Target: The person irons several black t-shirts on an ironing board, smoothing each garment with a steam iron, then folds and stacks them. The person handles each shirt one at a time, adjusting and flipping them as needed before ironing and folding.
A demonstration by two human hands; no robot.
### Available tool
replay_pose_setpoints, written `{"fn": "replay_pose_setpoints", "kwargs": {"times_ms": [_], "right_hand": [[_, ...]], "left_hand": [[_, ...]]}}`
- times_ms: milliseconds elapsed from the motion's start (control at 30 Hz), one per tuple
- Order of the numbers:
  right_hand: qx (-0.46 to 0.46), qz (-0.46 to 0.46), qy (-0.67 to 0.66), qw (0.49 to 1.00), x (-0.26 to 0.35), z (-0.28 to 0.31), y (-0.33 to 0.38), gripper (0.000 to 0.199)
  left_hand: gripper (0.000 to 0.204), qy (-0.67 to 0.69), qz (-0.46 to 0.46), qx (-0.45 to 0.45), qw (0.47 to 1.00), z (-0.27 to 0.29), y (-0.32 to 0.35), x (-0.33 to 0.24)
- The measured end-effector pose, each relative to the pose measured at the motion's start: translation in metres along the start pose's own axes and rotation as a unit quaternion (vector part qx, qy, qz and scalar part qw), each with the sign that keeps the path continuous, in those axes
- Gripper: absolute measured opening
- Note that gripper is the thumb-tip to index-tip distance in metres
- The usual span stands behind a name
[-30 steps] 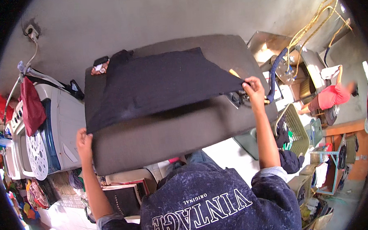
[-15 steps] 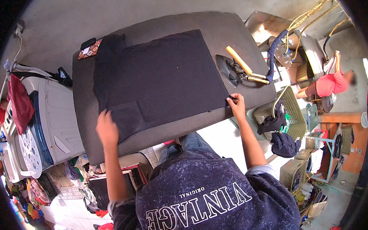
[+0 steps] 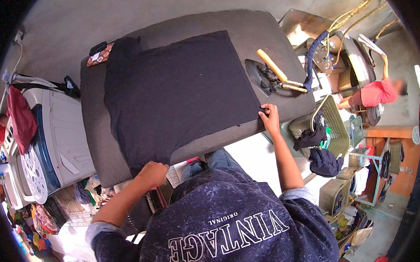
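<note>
A cluttered workroom with a bare grey wall is seen from above, and a wide padded grey surface [image 3: 97, 136] is set across the middle of the view. A dark garment [image 3: 180, 92] is laid flat on that surface, spread over most of its middle, with its near edge reaching the surface's front rim. The left hand [image 3: 151, 173] is placed at the garment's near left corner, at the front rim of the surface; its fingers are curled closed over the cloth there, though the exact hold is hidden by the knuckles. The right hand [image 3: 269, 119] is set at the garment's near right corner, its fingers [image 3: 263, 112] pinched narrowly on the cloth edge. A flat iron with a pale wooden handle [image 3: 270, 72] is rested on the surface just beside the garment's right edge, apart from the right hand, and a blue-wrapped cable [image 3: 312, 61] is led away from it. A small patterned pad [image 3: 99, 54] is noted at the far left corner of the surface, touching the garment's corner. A white washing machine [image 3: 51, 138] is stood to the left of the surface, with a red cloth [image 3: 22, 118] draped over it. A green laundry basket [image 3: 331, 125] holding dark clothes is placed to the right, below the surface. Another person in a red top [image 3: 374, 93] is seen at the far right, well apart.
</note>
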State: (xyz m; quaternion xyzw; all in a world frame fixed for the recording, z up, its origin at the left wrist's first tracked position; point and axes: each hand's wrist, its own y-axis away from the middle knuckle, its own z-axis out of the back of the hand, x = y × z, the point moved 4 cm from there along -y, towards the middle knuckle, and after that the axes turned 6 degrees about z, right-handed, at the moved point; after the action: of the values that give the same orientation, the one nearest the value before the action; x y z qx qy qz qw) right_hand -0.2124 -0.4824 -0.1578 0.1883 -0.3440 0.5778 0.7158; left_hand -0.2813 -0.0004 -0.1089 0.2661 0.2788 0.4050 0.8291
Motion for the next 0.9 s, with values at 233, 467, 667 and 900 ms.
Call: {"fn": "replay_pose_setpoints", "kwargs": {"times_ms": [233,467,667,900], "right_hand": [[-0.014,0.054,0.301,0.952,0.050,-0.002,-0.005,0.033],[0.056,0.164,0.296,0.939,0.066,-0.061,0.005,0.074],[0.218,0.051,0.380,0.898,0.044,-0.042,0.002,0.084],[-0.086,0.160,0.456,0.871,0.090,0.018,-0.172,0.051]], "left_hand": [[0.033,0.304,0.037,-0.050,0.951,0.003,-0.043,0.032],[0.056,0.067,0.485,-0.418,0.765,-0.017,-0.035,0.109],[0.056,0.125,0.502,-0.371,0.771,-0.030,-0.010,0.126],[0.033,0.386,0.508,-0.524,0.564,-0.110,0.043,0.145]]}}
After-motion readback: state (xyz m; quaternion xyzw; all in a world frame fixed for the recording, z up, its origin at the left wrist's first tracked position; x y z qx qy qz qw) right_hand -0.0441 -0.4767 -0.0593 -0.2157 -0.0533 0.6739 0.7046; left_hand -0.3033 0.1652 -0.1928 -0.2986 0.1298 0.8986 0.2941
